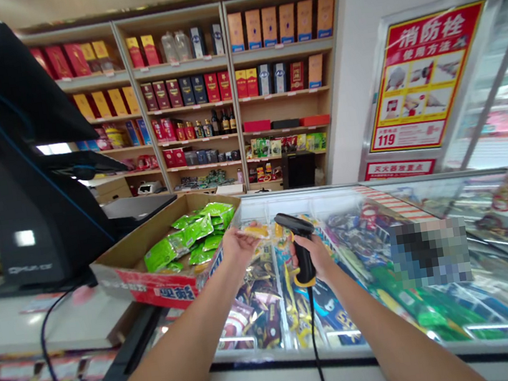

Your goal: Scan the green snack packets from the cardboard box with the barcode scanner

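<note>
My right hand (315, 254) is wrapped round the handle of a black barcode scanner (294, 223) with yellow trim, held upright over the freezer. The scanner's head points left, and its black cable (314, 333) hangs down toward me. To the left of it, my left hand (239, 248) pinches a small yellow packet (256, 231) by its edge, palm turned up. The print on the packet is too small to read. Below both hands lies a glass-topped chest freezer (287, 356) filled with colourful ice-cream packs.
A cardboard box (154, 286) of green packets (179, 242) stands left of my left hand. Farther left, a black checkout terminal (42, 201) rises from the counter (65, 324). Shelves (184, 68) of boxed goods line the back wall; a red poster (425, 84) hangs right.
</note>
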Tool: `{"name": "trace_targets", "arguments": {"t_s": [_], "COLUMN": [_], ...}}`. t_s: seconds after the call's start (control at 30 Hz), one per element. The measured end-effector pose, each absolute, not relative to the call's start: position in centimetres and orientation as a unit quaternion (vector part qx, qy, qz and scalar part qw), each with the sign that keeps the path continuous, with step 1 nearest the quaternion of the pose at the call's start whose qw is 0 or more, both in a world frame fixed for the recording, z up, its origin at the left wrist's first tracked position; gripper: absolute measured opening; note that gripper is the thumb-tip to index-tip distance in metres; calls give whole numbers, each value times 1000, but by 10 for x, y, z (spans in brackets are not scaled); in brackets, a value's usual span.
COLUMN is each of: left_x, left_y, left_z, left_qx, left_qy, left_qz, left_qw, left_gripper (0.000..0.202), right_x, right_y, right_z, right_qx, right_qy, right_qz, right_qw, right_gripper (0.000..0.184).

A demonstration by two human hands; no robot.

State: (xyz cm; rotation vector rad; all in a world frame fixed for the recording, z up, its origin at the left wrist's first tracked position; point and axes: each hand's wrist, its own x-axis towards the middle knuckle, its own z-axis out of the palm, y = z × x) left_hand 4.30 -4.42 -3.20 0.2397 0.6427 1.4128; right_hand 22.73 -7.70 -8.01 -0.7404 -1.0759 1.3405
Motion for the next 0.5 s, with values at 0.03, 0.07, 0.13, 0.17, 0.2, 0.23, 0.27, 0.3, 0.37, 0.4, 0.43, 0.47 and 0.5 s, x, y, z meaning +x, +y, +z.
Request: {"name": "trace_targets", "arguments": {"t_s": [0.03, 0.07, 0.13, 0.17, 0.2, 0.23, 0.27, 0.3, 0.37, 0.4, 0.43, 0.47, 0.5], "left_x": [44, 43, 40, 38, 37, 36, 35, 35, 35, 35, 34, 34, 33], "left_y": [-42, -40, -38, -37, -36, -36, -35, -35, -36, -37, -37, -38, -39], "left_z": [-41, -49, -61, -65, -66, -67, -66, -65, -61, -60, -58, -56, -55], "left_qx": [84, 66, 48, 48, 50, 51, 49, 44, 30, 24, 22, 23, 25], "left_qy": [284, 278, 269, 267, 266, 267, 269, 274, 284, 290, 295, 300, 304], "left_qz": [637, 636, 622, 610, 596, 586, 580, 578, 581, 581, 581, 580, 581], "left_qw": [712, 717, 734, 745, 756, 763, 767, 767, 762, 760, 759, 757, 755], "left_gripper": [11, 9, 12, 15, 18, 21, 23, 23, 20, 16, 11, 9, 13], "right_x": [227, 227, 227, 227, 227, 227, 227, 227, 228, 228, 228, 228, 228], "right_y": [-77, -77, -76, -77, -77, -77, -77, -78, -79, -79, -79, -79, -80], "right_z": [-80, -81, -81, -82, -82, -82, -82, -81, -81, -82, -82, -82, -83], "right_qx": [-318, -316, -310, -310, -313, -318, -323, -327, -334, -337, -339, -342, -343], "right_qy": [-465, -468, -473, -474, -473, -471, -469, -468, -465, -463, -460, -458, -457], "right_qz": [574, 573, 574, 575, 576, 578, 579, 580, 582, 585, 586, 587, 588], "right_qw": [594, 594, 592, 590, 588, 586, 583, 581, 577, 575, 574, 573, 573], "right_gripper": [29, 29, 29, 29, 29, 29, 30, 30, 31, 31, 31, 30, 30]}}
